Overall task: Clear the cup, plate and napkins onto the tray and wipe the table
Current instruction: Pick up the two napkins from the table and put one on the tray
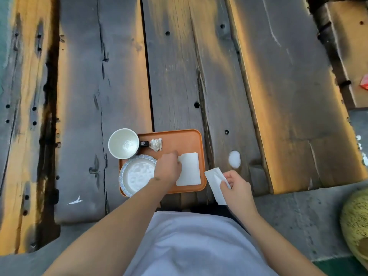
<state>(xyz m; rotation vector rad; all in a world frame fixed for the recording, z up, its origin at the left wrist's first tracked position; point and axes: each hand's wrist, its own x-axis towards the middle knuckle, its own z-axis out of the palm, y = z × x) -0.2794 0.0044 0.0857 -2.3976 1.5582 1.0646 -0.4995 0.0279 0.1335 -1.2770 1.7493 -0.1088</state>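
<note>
While our left hand (168,169) rests curled over the orange tray (190,136), its fingers touching the near-left edge of the flat stack of napkins (189,170) lying there, our right hand (237,186) pinches a single white napkin (214,179) just beside the tray's right rim, above the dark wooden counter (219,66). On the tray we see the white cup (123,143) at the far-left corner, the blue-rimmed plate (137,174) before it, and a crumpled napkin (156,144) near the cup. A white spill (234,159) sits on the counter beyond our right hand.
</note>
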